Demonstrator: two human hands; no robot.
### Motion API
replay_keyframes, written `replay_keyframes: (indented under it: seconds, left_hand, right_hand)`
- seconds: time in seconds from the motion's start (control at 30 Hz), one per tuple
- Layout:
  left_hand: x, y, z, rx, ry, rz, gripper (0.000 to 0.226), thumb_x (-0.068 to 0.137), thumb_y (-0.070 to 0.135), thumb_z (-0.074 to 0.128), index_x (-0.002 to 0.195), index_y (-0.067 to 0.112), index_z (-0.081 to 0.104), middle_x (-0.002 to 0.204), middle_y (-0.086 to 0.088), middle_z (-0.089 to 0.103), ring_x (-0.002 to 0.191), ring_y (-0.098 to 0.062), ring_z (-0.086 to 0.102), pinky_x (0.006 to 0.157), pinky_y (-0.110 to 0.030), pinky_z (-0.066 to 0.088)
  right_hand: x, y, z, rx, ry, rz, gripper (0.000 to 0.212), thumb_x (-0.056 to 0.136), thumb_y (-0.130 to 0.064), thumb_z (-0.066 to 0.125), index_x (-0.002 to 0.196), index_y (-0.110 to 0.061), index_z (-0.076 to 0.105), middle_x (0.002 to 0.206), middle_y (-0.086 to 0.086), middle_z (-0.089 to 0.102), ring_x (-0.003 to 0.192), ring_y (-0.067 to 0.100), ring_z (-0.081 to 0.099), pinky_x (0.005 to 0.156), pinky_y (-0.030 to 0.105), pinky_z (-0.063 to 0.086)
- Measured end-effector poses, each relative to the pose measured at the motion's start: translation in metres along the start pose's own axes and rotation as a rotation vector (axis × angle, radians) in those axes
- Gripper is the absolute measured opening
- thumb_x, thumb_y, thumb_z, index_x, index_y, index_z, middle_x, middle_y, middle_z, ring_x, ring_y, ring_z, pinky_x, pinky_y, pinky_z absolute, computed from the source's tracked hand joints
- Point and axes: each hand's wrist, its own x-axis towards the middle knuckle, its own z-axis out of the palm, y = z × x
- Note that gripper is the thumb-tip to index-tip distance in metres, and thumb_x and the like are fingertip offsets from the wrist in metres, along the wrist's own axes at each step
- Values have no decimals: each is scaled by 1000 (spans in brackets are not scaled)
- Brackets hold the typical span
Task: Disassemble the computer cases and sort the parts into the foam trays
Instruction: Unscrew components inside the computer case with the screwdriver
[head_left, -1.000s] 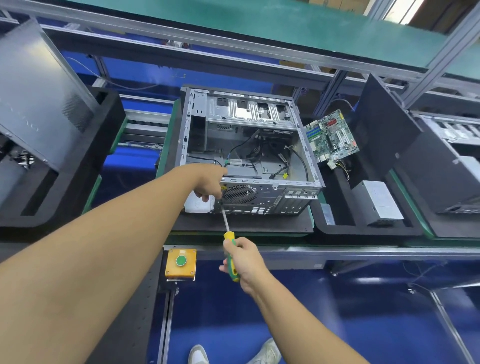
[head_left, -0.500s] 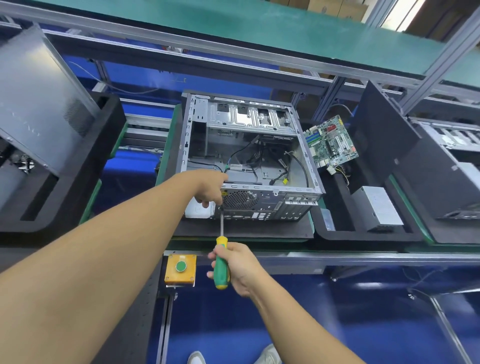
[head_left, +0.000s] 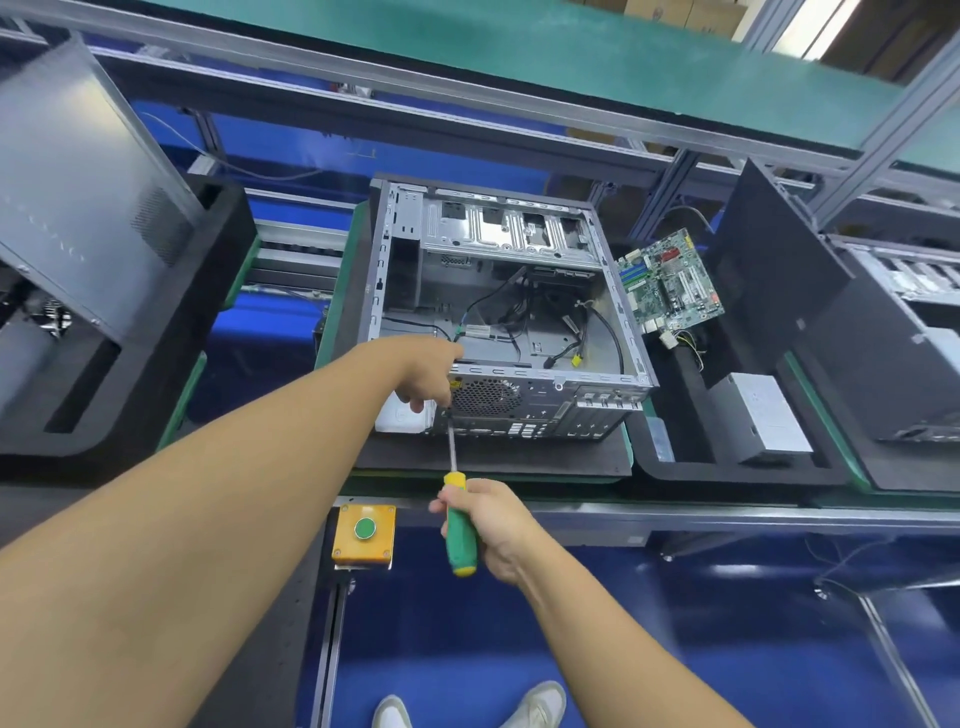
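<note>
At the far left a grey panel (head_left: 78, 197) leans in a black foam tray (head_left: 156, 415), and an open gap showing blue floor separates that tray from the case (head_left: 519, 322). The case lies open-side up on a black pad (head_left: 519, 460) at the middle of the worktop (head_left: 675, 517), its rear face towards the person and its inside holding loose cables. The left hand (head_left: 423, 371) rests on the case's near left corner, its fingers (head_left: 418, 402) curled down over the rear face; whether they pinch the shaft cannot be told. The screwdriver (head_left: 461, 538) points up at that corner, its tip just beside those fingers, its shaft crossing the pad's front edge and its green handle out past the worktop's front rail, in free room over the floor. A yellow button box (head_left: 363, 535) hangs just left of the handle. The right hand (head_left: 498, 525) grips the handle, fingers wrapped round it. The case's right wall is just beside a second tray (head_left: 691, 470), where a motherboard (head_left: 670, 280) stands tilted, a power supply (head_left: 758, 415) lies flat, and a black panel (head_left: 769, 291) leans at the right.
</note>
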Motion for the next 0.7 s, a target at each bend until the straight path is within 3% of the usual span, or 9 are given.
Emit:
replay_keyframes:
  seconds: [0.07, 0.13, 0.3, 0.43, 0.5, 0.6, 0.7]
  left_hand:
    - [0, 0, 0, 8, 2, 0, 50, 87, 15, 64, 131, 13, 40, 81, -15, 67, 56, -21, 60, 45, -25, 46]
    - [1, -1, 0, -3, 8, -1, 51, 87, 15, 64, 132, 13, 40, 82, -15, 67, 56, -21, 60, 43, -25, 46]
    - [2, -2, 1, -24, 8, -2, 52, 87, 14, 65, 132, 14, 39, 81, -16, 66, 53, -18, 62, 42, -23, 45]
    - [0, -1, 1, -7, 13, -4, 51, 85, 14, 66, 130, 13, 40, 81, -16, 65, 53, -19, 61, 42, -23, 45]
    - [-1, 0, 1, -7, 14, -2, 50, 86, 14, 66, 129, 14, 41, 81, -14, 64, 53, -18, 62, 42, -22, 45]
    - [-2, 1, 0, -5, 16, 3, 50, 87, 15, 65, 131, 15, 40, 83, -13, 65, 55, -17, 65, 42, -22, 46]
    - [-3, 2, 0, -17, 15, 12, 48, 87, 14, 64, 130, 14, 42, 80, -11, 64, 55, -16, 66, 42, -23, 45]
  right_hand:
    - [3, 12, -2, -153, 157, -127, 12, 98, -22, 60, 94, -14, 53, 91, 7, 68, 67, 19, 58, 64, 34, 50]
    - [6, 17, -2, -138, 220, -149, 21, 96, -21, 63, 92, -17, 43, 87, 6, 61, 63, 18, 60, 59, 32, 52]
    - [3, -1, -1, 60, 44, 45, 25, 96, -33, 62, 103, -10, 53, 83, 8, 57, 52, 17, 54, 51, 30, 49]
    - [-3, -10, -5, 199, -129, 160, 41, 101, -29, 39, 101, 2, 66, 85, 12, 62, 63, 20, 54, 62, 33, 50]
    - [-3, -7, -2, 187, -93, 93, 33, 104, -23, 41, 98, -2, 65, 90, 11, 64, 70, 19, 53, 67, 33, 49]
    - [2, 5, 3, -79, 62, -101, 16, 102, -23, 55, 98, -8, 58, 98, 8, 61, 82, 18, 54, 72, 32, 53]
    - [4, 18, 8, -77, 91, -125, 16, 99, -26, 58, 106, -14, 50, 99, 8, 59, 73, 17, 64, 68, 37, 62]
